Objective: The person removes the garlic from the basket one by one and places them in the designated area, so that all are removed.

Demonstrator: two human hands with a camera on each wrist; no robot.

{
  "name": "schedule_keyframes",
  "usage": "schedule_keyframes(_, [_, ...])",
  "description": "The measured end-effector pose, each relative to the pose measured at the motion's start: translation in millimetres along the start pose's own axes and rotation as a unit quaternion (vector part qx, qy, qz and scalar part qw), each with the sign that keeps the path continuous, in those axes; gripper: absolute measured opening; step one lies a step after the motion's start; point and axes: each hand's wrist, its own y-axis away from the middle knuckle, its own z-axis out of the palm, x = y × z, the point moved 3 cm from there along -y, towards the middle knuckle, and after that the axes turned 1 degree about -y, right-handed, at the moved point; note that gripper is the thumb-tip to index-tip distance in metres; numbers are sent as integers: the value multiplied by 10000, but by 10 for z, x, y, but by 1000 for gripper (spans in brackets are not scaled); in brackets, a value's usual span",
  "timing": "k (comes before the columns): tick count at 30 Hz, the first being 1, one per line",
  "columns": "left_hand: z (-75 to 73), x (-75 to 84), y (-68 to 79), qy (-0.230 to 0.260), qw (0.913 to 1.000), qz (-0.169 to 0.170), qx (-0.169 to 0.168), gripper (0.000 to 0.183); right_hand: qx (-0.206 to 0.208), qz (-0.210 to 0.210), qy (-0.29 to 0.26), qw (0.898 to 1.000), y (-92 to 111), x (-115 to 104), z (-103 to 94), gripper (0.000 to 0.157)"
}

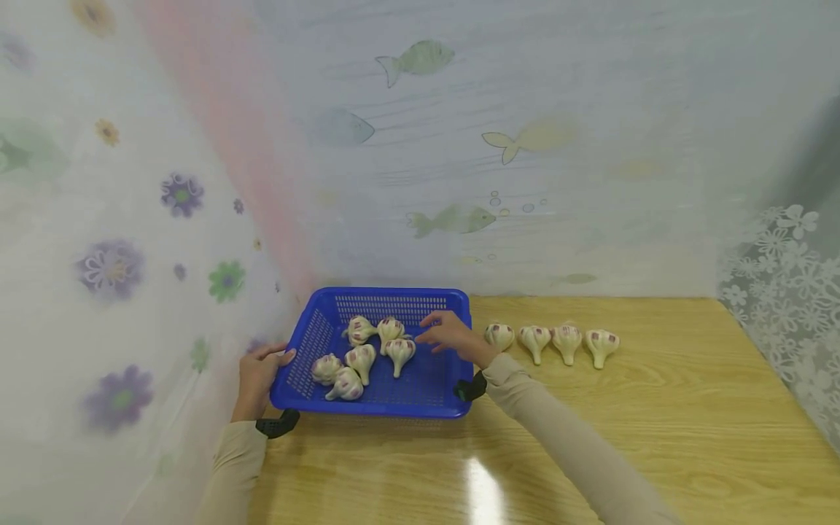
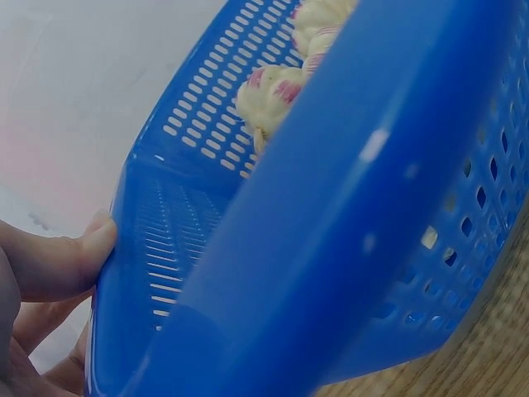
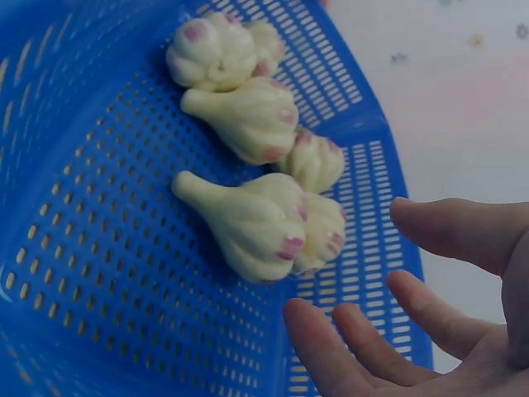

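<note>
A blue plastic basket (image 1: pixel 394 410) with slotted walls stands on the table, and several garlic bulbs (image 1: pixel 360 362) lie inside it, mostly toward its left and middle. My left hand (image 1: pixel 257 375) holds the basket's left rim, thumb on the rim's inner side and fingers outside, as the left wrist view shows. Over the right part of the basket is my right hand (image 1: pixel 450 335), fingers spread with nothing between them. The garlic bulb (image 3: pixel 248 223) nearest to it lies just past its fingertips, its stem pointing away from the hand.
Right of the basket, several more garlic bulbs (image 1: pixel 567 343) form a row on the wooden table (image 1: pixel 656 423). A wall covering (image 1: pixel 590 219) with fish pictures rises behind the table, and a flowered one (image 1: pixel 164 306) stands close on the left.
</note>
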Motion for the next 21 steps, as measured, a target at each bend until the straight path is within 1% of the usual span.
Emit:
schedule_keyframes(7, [-8,19,3,64,10000,-26,-36,47,3,165,-65,9998,-165,88,78,44])
schedule_keyframes(13, [-23,23,-17,94,9999,-43,-78,48,133,240,-6,9996,-297,131,177,47])
schedule_keyframes(18, [-18,0,-13,236,9997,-50,-2,45,220,370,-14,9991,-341,143,281,49])
schedule_keyframes(21, [-11,2,-1,264,9996,-41,7,45,336,439,38,9985,-350,153,337,45])
